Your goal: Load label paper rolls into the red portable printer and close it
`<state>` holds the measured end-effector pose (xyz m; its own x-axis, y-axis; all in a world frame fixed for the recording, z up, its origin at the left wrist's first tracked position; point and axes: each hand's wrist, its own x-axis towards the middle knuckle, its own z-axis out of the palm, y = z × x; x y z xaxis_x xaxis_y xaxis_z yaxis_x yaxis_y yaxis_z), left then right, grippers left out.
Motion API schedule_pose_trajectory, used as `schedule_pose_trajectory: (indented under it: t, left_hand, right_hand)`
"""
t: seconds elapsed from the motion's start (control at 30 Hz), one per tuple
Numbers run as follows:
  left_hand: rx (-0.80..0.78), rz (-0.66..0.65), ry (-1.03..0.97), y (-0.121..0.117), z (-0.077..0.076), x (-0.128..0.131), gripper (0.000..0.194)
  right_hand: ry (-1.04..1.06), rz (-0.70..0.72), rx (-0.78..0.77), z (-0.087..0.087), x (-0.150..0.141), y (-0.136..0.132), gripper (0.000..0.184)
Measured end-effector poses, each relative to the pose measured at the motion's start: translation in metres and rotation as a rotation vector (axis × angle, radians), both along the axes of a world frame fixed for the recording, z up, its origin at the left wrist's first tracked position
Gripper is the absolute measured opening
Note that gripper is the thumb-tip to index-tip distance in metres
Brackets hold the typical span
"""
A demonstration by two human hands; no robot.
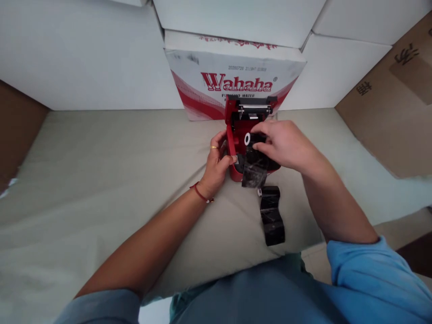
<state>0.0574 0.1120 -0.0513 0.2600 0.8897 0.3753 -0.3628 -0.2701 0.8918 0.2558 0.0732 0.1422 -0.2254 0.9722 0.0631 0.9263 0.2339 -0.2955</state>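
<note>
A small red and black printer [231,140] stands on the cloth with its lid raised and tilted back. My left hand [216,161] grips its left side, fingers behind and thumb on the front corner. Pinched in my right hand [282,143] is a roll of black film [255,155] with a white core, held over the open compartment. The loose end of that film hangs down across the printer's front edge. Nearer to me, a second roll of black film [272,216] lies partly unrolled on the cloth.
A white and red water carton [236,67] stands right behind the printer, with plain white boxes [101,54] around it. Brown cardboard [388,103] rises at the right, and another brown piece [16,130] is at the left. A pale cloth [111,180] covers the surface.
</note>
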Motion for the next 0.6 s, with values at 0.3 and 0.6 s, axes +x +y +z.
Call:
schedule_pose_trajectory:
  t: [0.3,0.6]
  left_hand:
    - [0.044,-0.023,0.007,0.001,-0.003,0.000,0.083]
    - [0.056,-0.002,0.052,0.000,-0.003,-0.001,0.079]
  right_hand:
    - [-0.202,0.086,-0.075,-0.032,-0.023,0.040,0.031]
    - [0.260,0.230,0.126,-0.021,-0.001,-0.007,0.027]
